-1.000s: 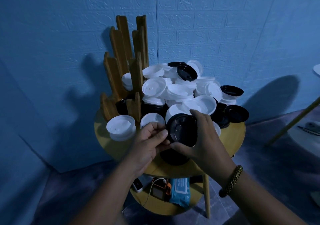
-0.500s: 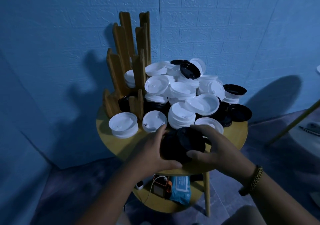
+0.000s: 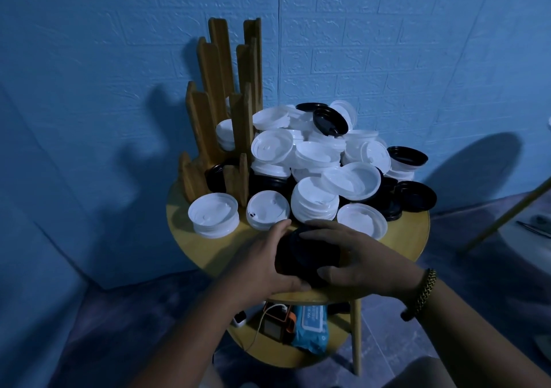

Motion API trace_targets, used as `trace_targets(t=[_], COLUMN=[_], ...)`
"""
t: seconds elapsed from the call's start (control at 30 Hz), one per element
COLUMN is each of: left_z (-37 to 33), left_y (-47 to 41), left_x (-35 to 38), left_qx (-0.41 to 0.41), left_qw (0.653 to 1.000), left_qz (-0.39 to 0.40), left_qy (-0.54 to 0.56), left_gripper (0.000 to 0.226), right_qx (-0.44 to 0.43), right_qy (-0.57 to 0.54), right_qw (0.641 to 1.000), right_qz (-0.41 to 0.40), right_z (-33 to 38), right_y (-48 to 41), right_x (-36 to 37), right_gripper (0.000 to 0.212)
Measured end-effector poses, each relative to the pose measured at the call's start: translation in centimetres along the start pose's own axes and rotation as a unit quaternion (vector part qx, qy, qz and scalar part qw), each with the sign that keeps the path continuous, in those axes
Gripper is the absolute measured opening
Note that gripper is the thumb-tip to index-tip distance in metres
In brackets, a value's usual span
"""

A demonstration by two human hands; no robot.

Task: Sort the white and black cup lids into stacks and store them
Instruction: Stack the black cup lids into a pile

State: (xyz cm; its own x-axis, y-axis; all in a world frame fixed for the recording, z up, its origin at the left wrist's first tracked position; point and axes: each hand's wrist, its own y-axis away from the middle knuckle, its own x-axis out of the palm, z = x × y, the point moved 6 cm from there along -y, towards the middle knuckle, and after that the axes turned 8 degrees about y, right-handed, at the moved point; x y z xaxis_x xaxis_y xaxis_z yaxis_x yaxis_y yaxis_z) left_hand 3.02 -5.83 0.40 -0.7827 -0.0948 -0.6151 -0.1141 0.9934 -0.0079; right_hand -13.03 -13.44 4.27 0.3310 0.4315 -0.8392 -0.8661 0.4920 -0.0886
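Lowered — black lids [image 3: 310,253] lie between left hand [image 3: 259,268] and right hand [image 3: 369,261] fingers [image 3: 325,229].

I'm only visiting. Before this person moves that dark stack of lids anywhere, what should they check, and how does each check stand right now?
1. Both hands on the black lid stack: ok. The left hand and right hand curl round it from either side.
2. Stack holds black lids only: cannot tell. The hands cover much of it.
3. Stack well back from the table edge: not ok. It sits close to the near rim.
4. Free slot in the wooden rack: cannot tell. Lids sit in the lower slots, and the rest is partly hidden.
5. Lid pile sorted: not ok. White and black lids lie mixed.
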Motion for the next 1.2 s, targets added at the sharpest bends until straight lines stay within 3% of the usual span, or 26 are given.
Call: trace_targets(t=[0.2,0.6,1.0,1.2], left_z=[0.1,-0.1,-0.2,-0.3], left_y=[0.0,-0.2,-0.2,-0.3], left_x=[0.0,-0.1,-0.1,-0.1], left_qx=[-0.001,0.01,0.026,0.027], left_qw=[1.0,1.0,0.999,0.998], left_qz=[0.002,0.014,0.017,0.019], left_qy=[-0.017,-0.011,-0.033,-0.047], left_gripper=[0.116,0.112,0.109,0.114], right_qx=[-0.007,-0.025,-0.014,0.005], right_qy=[0.046,0.091,0.06,0.067], right_qw=[0.997,0.996,0.995,0.996], right_qz=[-0.065,-0.007,-0.081,-0.066], right_z=[0.2,0.4,-0.2,-0.5], right_y=[-0.5,-1.1,-0.2,-0.6], right_x=[0.3,0.4,2.0,1.3], right_gripper=[0.068,0.076,0.061,0.063])
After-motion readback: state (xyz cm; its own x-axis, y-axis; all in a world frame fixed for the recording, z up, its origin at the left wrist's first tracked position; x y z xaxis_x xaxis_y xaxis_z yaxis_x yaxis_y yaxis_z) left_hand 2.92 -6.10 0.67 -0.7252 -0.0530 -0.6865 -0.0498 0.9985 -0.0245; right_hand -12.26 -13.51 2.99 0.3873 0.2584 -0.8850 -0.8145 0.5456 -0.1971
